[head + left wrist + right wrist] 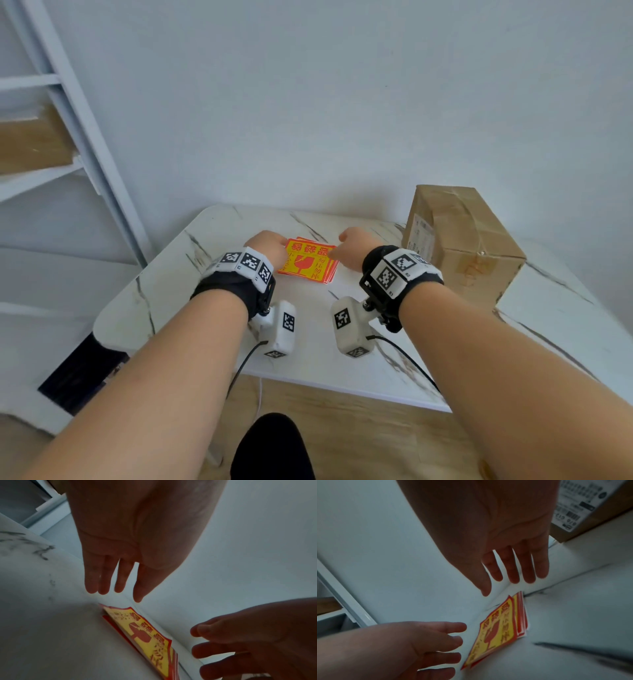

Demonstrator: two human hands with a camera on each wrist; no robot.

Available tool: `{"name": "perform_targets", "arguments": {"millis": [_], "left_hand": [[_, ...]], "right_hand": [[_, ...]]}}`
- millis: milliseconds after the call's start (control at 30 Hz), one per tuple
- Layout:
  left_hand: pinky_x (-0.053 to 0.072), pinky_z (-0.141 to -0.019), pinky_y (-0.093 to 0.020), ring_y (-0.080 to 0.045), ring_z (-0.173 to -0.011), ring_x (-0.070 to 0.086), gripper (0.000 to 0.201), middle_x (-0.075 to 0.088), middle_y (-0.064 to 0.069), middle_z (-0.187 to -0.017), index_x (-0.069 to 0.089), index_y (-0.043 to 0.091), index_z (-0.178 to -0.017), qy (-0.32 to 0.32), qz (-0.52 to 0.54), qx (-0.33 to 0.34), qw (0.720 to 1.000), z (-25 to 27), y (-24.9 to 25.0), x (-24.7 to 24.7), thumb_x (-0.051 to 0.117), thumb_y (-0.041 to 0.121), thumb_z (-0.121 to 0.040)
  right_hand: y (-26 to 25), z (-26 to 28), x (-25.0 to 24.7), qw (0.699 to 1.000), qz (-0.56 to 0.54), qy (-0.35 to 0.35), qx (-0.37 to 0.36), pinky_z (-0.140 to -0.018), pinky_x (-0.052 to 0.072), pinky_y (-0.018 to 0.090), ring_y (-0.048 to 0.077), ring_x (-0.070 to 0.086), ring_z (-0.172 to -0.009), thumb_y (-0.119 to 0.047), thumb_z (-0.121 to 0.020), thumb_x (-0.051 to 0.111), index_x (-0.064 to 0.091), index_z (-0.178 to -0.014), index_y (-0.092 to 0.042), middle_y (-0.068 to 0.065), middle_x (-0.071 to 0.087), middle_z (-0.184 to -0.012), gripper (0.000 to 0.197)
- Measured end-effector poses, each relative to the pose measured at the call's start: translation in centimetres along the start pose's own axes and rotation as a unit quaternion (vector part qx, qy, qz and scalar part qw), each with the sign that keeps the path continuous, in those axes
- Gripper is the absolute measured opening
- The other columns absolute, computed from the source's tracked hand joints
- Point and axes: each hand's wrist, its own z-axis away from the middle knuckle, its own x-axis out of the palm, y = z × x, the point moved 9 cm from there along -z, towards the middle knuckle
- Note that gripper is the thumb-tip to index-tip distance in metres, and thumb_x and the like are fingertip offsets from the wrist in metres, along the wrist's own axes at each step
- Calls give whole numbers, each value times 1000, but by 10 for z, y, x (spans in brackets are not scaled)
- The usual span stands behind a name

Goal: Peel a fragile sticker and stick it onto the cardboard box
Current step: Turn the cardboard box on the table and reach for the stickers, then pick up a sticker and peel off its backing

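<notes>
A small stack of fragile stickers [310, 262] is laid flat on the desk [219, 240], between the two hands and just under their fingertips. The sheets are square and glossy, yellow with red borders, red characters and a red broken-glass mark; how many are in the fanned stack cannot be told. The left hand [269, 248] is held over the stack's left edge, the right hand [352, 251] over its right corner. In the wrist views both hands are seen released, fingers straight and slightly spread, nothing grasped; whether the stickers are touched cannot be told.

One cardboard box [459, 240] is stood just beyond the right hand, brown, creased, taped along its top, with a white printed label on the side facing the hand. The desk is a smooth white slab veined in grey like marble, with a rounded corner, set against a plain pale wall [308, 102]. A white shelf frame [68, 113] is seen well to the left of the left hand, and wood-grain floor [359, 438] below the desk edge.
</notes>
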Motion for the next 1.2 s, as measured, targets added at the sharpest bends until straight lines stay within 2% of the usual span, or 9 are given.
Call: {"name": "perform_targets", "arguments": {"millis": [133, 200, 300, 433, 600, 833, 966, 1066, 1200], "left_hand": [[36, -78, -25, -22, -95, 54, 30, 63, -14, -102, 45, 16, -65, -2, 5, -61, 998, -8, -13, 11, 65, 20, -87], [42, -80, -28, -27, -104, 62, 16, 67, -9, -104, 56, 13, -73, 11, 2, -71, 997, -7, -12, 11, 67, 18, -84], [46, -96, -31, -29, -121, 59, 39, 61, -12, -132, 61, 3, -124, 29, 13, -93, 995, -8, -15, 15, 64, 12, -87], [44, -101, -33, -31, -127, 54, 44, 55, -14, -139, 54, 2, -132, 54, 53, -89, 993, -10, -13, 12, 57, 4, -89], [44, -78, -29, -30, -118, 62, 13, 65, -18, -122, 66, 3, -99, 74, 124, -77, 986, -1, -5, -2, 59, 4, -87], [56, -87, -38, -35, -107, 67, 32, 68, -21, -116, 63, -3, -120, 73, 408, -34, 909, 15, 16, -16, 48, -1, -91], [56, -90, -48, -36, -98, 68, 19, 62, -8, -82, 57, 15, -71, 59, 462, -8, 885, 27, 36, -19, 56, 0, -83], [58, -78, -40, -29, -69, 64, 19, 59, -16, -79, 54, 7, -68, 34, 478, 16, 878, 38, 56, -19, 59, -6, -81], [56, -77, -34, -24, -72, 65, 6, 69, -13, -84, 64, 10, -80, 9, 473, 73, 878, 58, 88, -21, 68, 5, -79]], "right_hand": [[2, -6, 19, 999, 22, -48, 7, -67, 51, 29, 23, 63, -86, -23, -90, 59, 58, -120, -3, 8, 64, -99, 36], [2, -8, 25, 998, 40, -55, 6, -61, 46, 26, 21, 59, -82, -24, -90, 59, 60, -119, -3, 7, 61, -94, 36], [3, -9, 30, 996, 64, -54, -3, -91, 50, 33, 25, 61, -112, -23, -90, 59, 57, -127, -5, 11, 64, -123, 41], [3, -7, 32, 996, 71, -44, -15, -98, 47, 34, 26, 58, -119, -22, -91, 58, 55, -129, -6, 11, 61, -130, 41], [4, 0, 23, 998, 35, -46, -14, -88, 48, 32, 28, 61, -110, -23, -90, 60, 57, -126, -5, 14, 63, -125, 40], [-4, 24, -10, 994, -90, 25, -53, -66, 44, 26, 27, 62, -88, -16, -94, 53, 52, -128, -6, 8, 65, -102, 35], [4, 31, -41, 976, -178, 117, -41, -78, 50, 34, 26, 64, -93, -13, -90, 52, 48, -125, -13, 7, 65, -104, 35], [8, 47, -74, 959, -212, 177, -60, -84, 56, 47, 31, 68, -95, -3, -89, 44, 50, -126, -14, 12, 67, -107, 39], [21, 70, -117, 951, -209, 218, -69, -80, 59, 47, 30, 69, -88, 0, -87, 38, 54, -123, -15, 12, 67, -105, 42]]}}
